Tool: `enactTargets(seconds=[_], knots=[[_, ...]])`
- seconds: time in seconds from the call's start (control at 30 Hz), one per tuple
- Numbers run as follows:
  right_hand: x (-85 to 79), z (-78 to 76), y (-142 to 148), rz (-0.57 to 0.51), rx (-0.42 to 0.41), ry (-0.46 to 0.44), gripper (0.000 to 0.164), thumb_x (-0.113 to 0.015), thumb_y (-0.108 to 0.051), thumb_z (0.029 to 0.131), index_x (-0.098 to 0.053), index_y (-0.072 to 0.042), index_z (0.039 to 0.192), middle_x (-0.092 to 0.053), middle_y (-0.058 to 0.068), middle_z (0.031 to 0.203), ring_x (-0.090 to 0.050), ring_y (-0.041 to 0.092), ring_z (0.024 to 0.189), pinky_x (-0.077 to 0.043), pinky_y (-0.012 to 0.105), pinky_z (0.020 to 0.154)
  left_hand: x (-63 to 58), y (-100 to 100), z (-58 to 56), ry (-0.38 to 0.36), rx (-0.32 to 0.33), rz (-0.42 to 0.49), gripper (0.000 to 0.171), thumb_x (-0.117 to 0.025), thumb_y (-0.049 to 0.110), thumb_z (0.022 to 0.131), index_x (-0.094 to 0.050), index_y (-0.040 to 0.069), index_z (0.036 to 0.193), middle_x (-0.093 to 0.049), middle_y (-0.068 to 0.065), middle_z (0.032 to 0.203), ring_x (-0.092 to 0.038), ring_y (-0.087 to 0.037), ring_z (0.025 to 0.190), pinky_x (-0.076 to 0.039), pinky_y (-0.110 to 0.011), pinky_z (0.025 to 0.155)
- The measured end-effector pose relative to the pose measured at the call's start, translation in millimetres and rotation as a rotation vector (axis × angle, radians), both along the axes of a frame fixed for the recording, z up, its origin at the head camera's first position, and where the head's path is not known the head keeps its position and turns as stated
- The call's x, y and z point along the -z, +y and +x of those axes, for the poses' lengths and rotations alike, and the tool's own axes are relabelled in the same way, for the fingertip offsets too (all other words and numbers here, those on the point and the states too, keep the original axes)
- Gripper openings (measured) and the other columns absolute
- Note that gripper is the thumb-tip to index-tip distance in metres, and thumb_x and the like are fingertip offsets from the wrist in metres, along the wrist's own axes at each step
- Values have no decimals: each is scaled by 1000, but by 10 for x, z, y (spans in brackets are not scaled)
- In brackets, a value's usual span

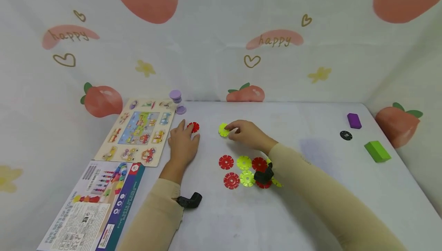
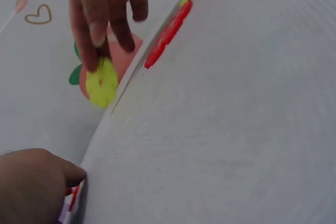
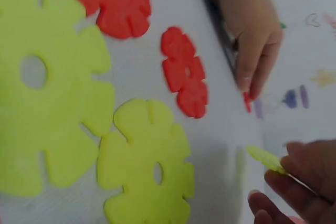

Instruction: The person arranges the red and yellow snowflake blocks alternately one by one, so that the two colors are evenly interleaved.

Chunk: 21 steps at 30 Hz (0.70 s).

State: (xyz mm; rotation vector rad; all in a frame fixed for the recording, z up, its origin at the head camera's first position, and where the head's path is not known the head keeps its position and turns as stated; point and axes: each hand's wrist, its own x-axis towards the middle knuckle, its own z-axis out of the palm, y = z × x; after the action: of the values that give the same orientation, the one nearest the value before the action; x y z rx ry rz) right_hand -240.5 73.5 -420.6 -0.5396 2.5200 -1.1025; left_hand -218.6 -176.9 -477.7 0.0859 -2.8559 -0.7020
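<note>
My right hand [image 1: 250,134] pinches a yellow-green snowflake disc [image 1: 223,129] by its edge between thumb and fingertips. In the left wrist view this notched disc [image 2: 101,83] hangs below the fingers, its small centre hole showing. To the left, my left hand [image 1: 183,143] holds a red snowflake disc [image 1: 195,127] at its fingertips near the back of the table. The right wrist view has that red disc [image 3: 248,102] edge-on between finger and thumb. Nearer me, red discs [image 1: 226,162] and yellow-green discs [image 1: 244,162] lie in two rows, partly hidden by my right wrist's black camera.
On the left lie a wooden picture puzzle board [image 1: 137,132] and a printed box [image 1: 91,205]. Purple tubs [image 1: 175,96] stand at the board's back corner. At right are a purple block [image 1: 354,121], a black disc [image 1: 346,135] and a green block [image 1: 378,151].
</note>
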Motion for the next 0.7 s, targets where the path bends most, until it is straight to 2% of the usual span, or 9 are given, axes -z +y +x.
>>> enactTargets(seconds=[0.07,0.2,0.33,0.47,0.7], knots=[[35,-45,-89,78,-42,-3,42,-66,-29,91,-60,-18,131,-55,-4,129,-50,18,113,-45,37,93,8,14,43,-40,59,-62,54,-57,37,94,-50,10,140,-29,-10,153,-28,-39,132,-27,-59,94],[78,-67,-193,340,-154,114,61,-66,-41,89,-47,-20,143,-39,0,148,-35,24,132,-36,43,103,23,24,116,-109,156,-155,67,-50,49,95,-37,10,148,-22,-7,156,-18,-33,139,-22,-58,99],[75,-34,-231,552,-275,205,71,-58,-52,91,-32,-25,151,-21,-3,157,-20,29,140,-27,55,106,5,-13,153,-114,155,-173,73,-49,54,94,-31,12,151,-19,-8,157,-13,-31,141,-19,-58,101],[81,-49,-258,643,-344,264,73,-47,-58,93,-22,-28,154,-14,-5,159,-11,30,143,-20,60,105,-20,-51,164,-117,146,-152,77,-51,55,92,-29,11,151,-16,-8,158,-12,-32,141,-17,-59,101],[126,-173,-427,674,-377,341,67,-43,-54,96,-22,-27,154,-14,-5,158,-11,27,143,-18,59,106,3,-87,150,-120,149,-172,80,-50,61,90,-30,13,151,-18,-6,158,-13,-31,141,-17,-60,102]])
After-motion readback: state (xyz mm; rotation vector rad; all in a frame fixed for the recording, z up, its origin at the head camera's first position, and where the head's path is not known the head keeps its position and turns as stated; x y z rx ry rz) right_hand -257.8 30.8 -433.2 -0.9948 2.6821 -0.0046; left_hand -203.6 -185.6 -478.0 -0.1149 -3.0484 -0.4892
